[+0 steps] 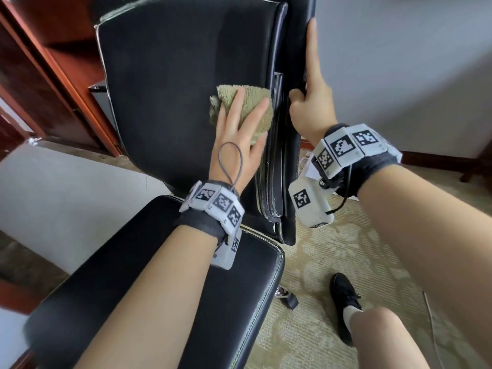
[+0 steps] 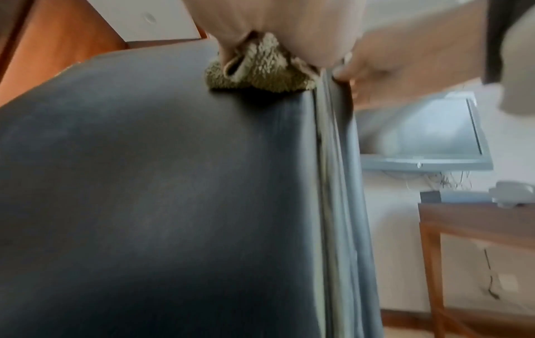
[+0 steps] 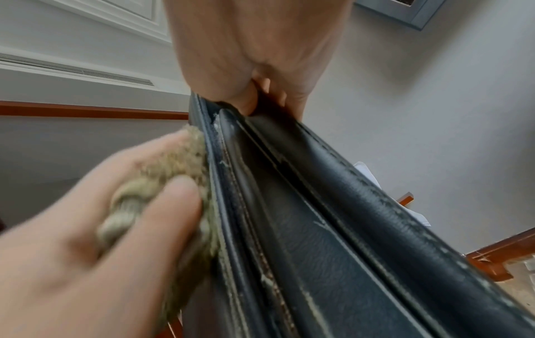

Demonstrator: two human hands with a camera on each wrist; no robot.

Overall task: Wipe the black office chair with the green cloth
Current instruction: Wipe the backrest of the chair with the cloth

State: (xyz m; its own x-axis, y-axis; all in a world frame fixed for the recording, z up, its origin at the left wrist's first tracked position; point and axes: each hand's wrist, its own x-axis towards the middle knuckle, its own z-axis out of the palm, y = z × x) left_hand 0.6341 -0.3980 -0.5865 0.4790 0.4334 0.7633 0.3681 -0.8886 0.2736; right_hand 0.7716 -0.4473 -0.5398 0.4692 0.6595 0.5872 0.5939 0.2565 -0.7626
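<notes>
Head view shows the black office chair (image 1: 173, 89) filling most of the picture. Its tall back is smooth and a bit shiny, with a pale line of stitches round the edge. Its flat seat (image 1: 127, 288) sits low in front. A pale patterned carpet (image 1: 319, 262) lies under it. The side edge of the back looks old: in the right wrist view the black skin is cracked, with pale flakes along the seams. The right grip (image 1: 311, 110), a bare hand, holds that side edge. Its thumb and fingers curl round it, and one finger stretches up along it. The left grip (image 1: 237, 145) has straight, spread fingers and presses the green cloth (image 1: 251, 102) flat on the front of the back, near its right edge. The cloth is fuzzy, dull green and bunched up.
</notes>
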